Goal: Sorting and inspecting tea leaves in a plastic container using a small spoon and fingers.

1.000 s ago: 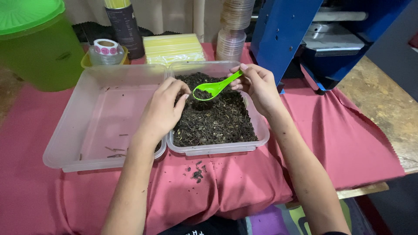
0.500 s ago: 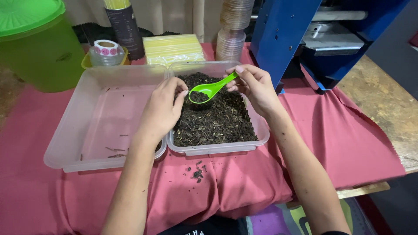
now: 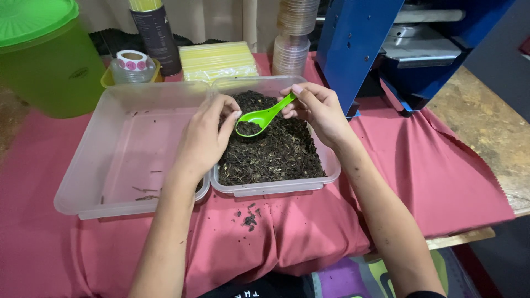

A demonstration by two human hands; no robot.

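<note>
Green plastic spoon [image 3: 264,116] sits pinched by its handle in my right hand [image 3: 318,109], its bowl now part-filled with dark dried leaves and held just above the heap in the clear tub [image 3: 276,187]. A second ago the bowl rode a touch higher and nearer the far wall. My left hand [image 3: 205,138] has its fingertips curled at the bowl's rim, touching it, gripping nothing else. Beside it lies the nearly bare tub [image 3: 88,176], on the pink cloth [image 3: 441,171] over the bench
</note>
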